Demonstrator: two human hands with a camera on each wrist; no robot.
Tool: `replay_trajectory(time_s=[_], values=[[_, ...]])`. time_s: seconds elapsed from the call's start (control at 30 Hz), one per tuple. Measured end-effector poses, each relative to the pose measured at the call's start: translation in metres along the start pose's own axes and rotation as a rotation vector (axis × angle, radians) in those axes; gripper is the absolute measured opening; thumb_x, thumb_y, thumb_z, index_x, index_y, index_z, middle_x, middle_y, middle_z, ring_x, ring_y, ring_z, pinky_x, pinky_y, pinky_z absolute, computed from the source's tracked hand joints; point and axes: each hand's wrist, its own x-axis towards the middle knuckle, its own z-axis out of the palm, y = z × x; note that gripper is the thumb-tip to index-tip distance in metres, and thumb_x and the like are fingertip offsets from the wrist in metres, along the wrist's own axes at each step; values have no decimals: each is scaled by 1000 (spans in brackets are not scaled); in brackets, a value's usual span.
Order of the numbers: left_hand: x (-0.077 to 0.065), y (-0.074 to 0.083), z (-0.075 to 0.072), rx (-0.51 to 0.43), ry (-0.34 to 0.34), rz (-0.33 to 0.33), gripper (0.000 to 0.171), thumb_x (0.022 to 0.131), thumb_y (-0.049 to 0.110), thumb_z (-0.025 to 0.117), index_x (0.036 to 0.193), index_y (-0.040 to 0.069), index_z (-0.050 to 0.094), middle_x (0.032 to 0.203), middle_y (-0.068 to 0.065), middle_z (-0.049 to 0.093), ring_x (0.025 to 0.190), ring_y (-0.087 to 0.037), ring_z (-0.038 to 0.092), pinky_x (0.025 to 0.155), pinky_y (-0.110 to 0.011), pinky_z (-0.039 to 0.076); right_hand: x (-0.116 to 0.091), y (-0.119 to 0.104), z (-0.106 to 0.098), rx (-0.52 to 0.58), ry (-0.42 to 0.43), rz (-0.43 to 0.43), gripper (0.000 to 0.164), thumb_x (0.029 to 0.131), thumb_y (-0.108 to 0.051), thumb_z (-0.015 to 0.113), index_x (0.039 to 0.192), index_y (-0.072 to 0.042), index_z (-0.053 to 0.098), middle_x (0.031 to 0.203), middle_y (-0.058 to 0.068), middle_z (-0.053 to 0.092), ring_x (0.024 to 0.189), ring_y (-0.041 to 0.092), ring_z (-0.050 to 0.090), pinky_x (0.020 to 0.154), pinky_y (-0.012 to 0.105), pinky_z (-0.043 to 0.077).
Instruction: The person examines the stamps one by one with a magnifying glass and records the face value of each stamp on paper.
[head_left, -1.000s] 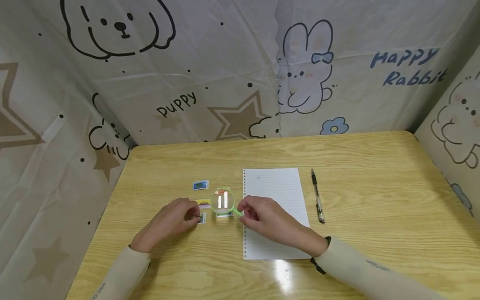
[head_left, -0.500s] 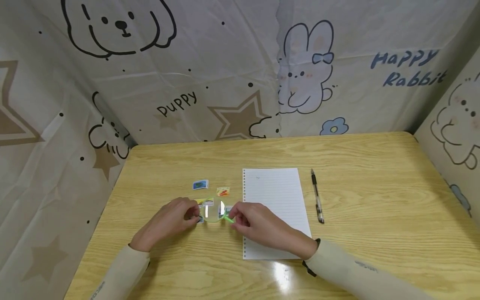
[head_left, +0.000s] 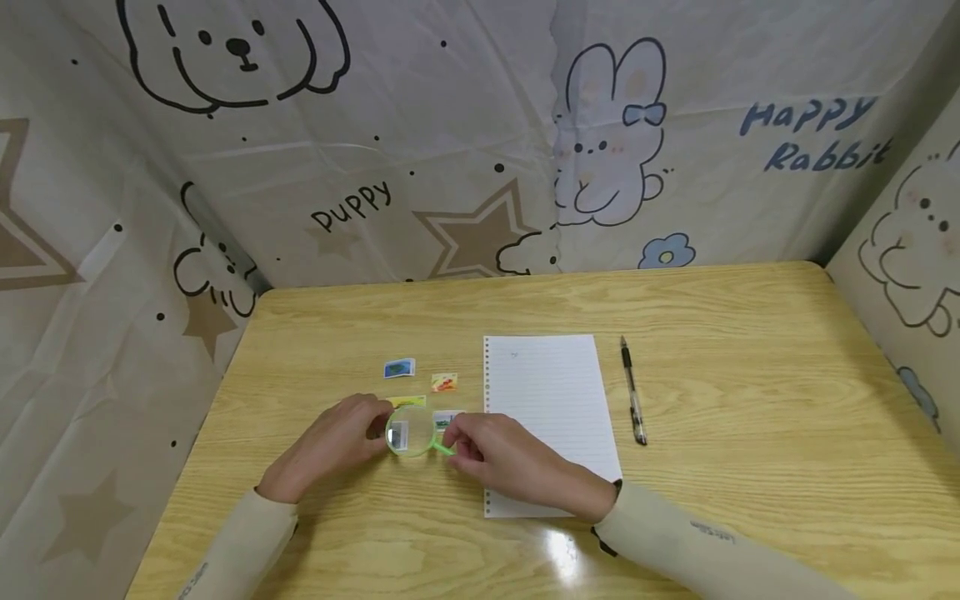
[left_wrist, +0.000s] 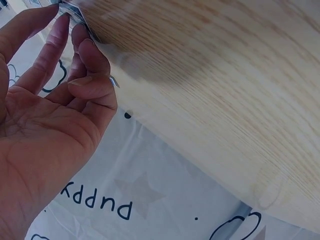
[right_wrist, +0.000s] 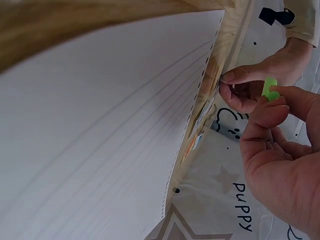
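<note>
My right hand [head_left: 495, 454] pinches the short green handle of a small round magnifying glass [head_left: 412, 432]; the right wrist view shows the green handle [right_wrist: 269, 88] between thumb and finger. The lens overlaps a stamp [head_left: 400, 435] and the fingertips of my left hand [head_left: 337, 442]. With thumb and fingers, my left hand pinches that stamp's edge, seen at the top corner of the left wrist view as a small piece of paper [left_wrist: 75, 11]. Just behind lies a yellow stamp [head_left: 408, 402], partly covered by the hand and lens. A greenish stamp [head_left: 446, 420] lies beside my right fingertips.
Farther back lie a blue stamp [head_left: 400, 367] and a red-and-yellow stamp [head_left: 444, 382]. A lined, hole-edged sheet of paper [head_left: 540, 375] lies under my right forearm, with a black pen [head_left: 633, 392] to its right. Printed cloth [head_left: 465, 125] encloses the wooden table [head_left: 735, 375].
My right hand has moved the magnifying glass left and nearer to me, from over the red-and-yellow and greenish stamps to the stamp at my left fingertips. My left hand stays nearly still.
</note>
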Motion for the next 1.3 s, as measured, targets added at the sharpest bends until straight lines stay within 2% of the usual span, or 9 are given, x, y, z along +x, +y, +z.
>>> replay_trajectory(time_s=[0.23,0.5,0.77,0.9,1.07,1.3], values=[[0,-1,-1,-1,-14,-4,27,93,1,82,85,16,61,78,6,50,77,-14,45,70,-35,40,4,-1,6,-27,-6,-10,10,103,-5,76,112,-9,72,80,-10,57,72,3,51,67,24,46],[-1,1,-1,-4,-12,-4,30,93,-1,81,84,16,59,78,6,48,77,-15,45,69,-35,40,4,-2,6,-6,-10,-1,10,103,-5,76,111,-9,71,80,-10,58,72,2,51,67,23,46],[-2,-1,1,-11,-11,30,32,92,-2,78,84,16,54,78,6,46,77,-13,44,68,-32,39,3,-3,4,12,8,1,11,103,-3,75,113,-7,72,82,-10,59,73,2,52,67,23,48],[-2,0,1,-18,-15,46,32,94,-1,75,82,16,52,78,6,45,76,-12,43,67,-30,38,0,-3,3,23,35,20,11,103,-2,74,114,-5,72,82,-9,60,72,3,53,66,23,49],[-1,1,0,-7,-13,78,26,98,2,78,84,15,60,79,8,50,76,-10,44,68,-30,42,-4,-2,-2,12,95,49,11,102,-2,76,113,-4,72,81,-8,60,71,4,53,65,24,48],[1,1,-1,20,-22,73,22,98,3,80,87,14,65,81,9,53,78,-10,46,72,-31,44,-9,2,-12,1,156,63,12,102,-5,77,112,-6,72,81,-9,59,71,5,52,63,25,48]])
